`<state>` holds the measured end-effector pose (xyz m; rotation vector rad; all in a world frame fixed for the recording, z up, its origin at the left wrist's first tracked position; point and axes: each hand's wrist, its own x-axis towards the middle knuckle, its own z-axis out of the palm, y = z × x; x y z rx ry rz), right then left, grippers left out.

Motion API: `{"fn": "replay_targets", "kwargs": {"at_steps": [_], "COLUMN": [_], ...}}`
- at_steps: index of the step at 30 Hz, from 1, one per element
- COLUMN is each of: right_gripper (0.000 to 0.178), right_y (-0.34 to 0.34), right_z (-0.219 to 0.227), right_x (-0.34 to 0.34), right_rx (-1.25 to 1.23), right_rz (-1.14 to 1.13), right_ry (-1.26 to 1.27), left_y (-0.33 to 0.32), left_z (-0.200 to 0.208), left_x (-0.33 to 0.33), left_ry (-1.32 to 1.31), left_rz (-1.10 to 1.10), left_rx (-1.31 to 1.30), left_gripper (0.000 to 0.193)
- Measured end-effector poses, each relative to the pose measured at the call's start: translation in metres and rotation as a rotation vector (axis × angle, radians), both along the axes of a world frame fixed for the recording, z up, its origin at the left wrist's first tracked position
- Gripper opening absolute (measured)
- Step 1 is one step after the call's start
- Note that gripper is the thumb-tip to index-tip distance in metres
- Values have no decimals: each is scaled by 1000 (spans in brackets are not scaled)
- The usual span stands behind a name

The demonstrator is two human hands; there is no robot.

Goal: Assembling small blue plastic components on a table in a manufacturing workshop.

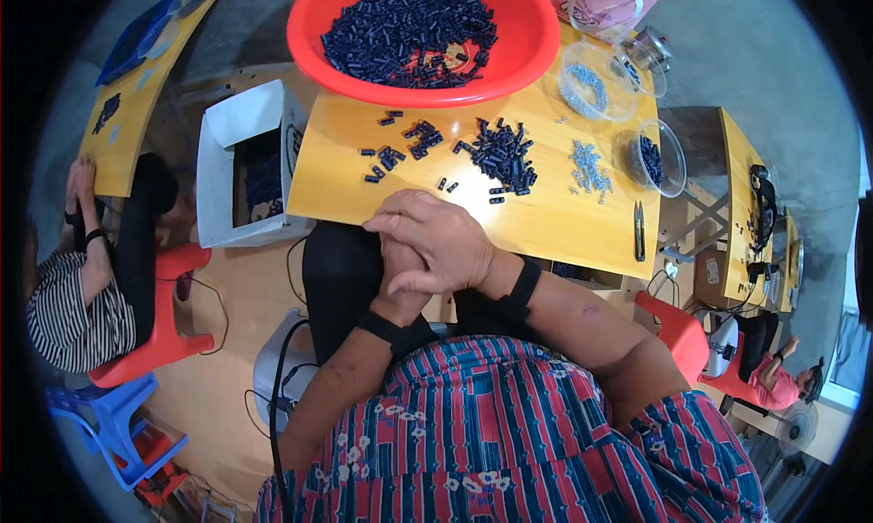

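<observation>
My right hand (pixel 441 241) lies over my left hand (pixel 403 270) at the near edge of the yellow table (pixel 346 196). Its fingers and thumb stretch apart, with nothing held in them. Most of my left hand's fingers are hidden beneath it. Just beyond them on the table lie a loose group of small black parts (pixel 386 157) and a denser black pile (pixel 505 156). Small silver metal pieces (pixel 589 170) are heaped to the right. Thread snips (pixel 639 232) lie near the right edge.
A big red basin (pixel 305 32) of black parts stands at the back. Clear tubs hold silver pieces (pixel 583 90) and black parts (pixel 649 159). A white box (pixel 214 196) stands left. Other people sit at left (pixel 86 314) and far right (pixel 773 377).
</observation>
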<state>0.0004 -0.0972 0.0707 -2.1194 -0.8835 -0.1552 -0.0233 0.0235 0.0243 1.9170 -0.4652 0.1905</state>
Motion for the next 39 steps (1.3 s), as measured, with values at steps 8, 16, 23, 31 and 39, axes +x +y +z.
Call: {"fn": "replay_targets", "kwargs": {"at_steps": [8, 16, 23, 31, 39], "right_gripper": [25, 35, 31, 29, 27], "right_y": [-48, -53, -51, -49, -54], "right_z": [23, 22, 25, 23, 21], "right_x": [-28, -77, -83, -83, -77], "right_rx": [433, 439, 376, 309, 361], "right_rz": [-227, -239, -201, -206, -228], "right_ry": [397, 556, 331, 286, 301], "left_y": [13, 11, 18, 17, 11], "left_z": [37, 57, 50, 49, 52], "left_x": [-8, -42, -51, -50, -45], "left_ry": [166, 754, 874, 933, 958], "left_rz": [-22, -193, -163, -159, -162], "left_rx": [3, -561, -500, -584, -625], "left_gripper": [9, 17, 18, 21, 23]}}
